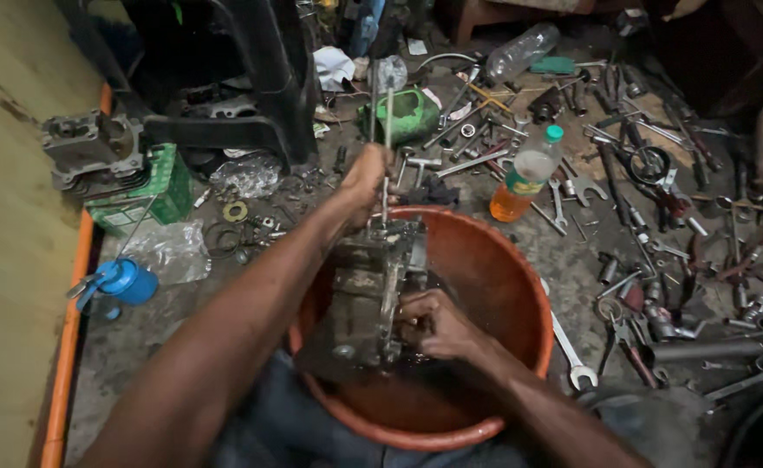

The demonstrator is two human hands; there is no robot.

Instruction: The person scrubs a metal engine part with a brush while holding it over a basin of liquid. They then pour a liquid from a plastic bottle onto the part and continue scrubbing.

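A grimy metal engine block (366, 299) sits in an orange plastic basin (503, 286) holding dark liquid. Long metal studs (386, 121) rise from the block's far end. My left hand (363, 180) is closed around those studs at the basin's far rim. My right hand (434, 324) is inside the basin, fingers curled against the block's right side near the dark liquid; whether it holds something small there is hidden.
Wrenches (570, 347), pliers and sockets lie scattered across the floor to the right. A bottle of orange liquid (524, 178) stands just beyond the basin. A green box (143, 192), an engine cylinder (91, 147) and a blue oil can (126, 282) lie left.
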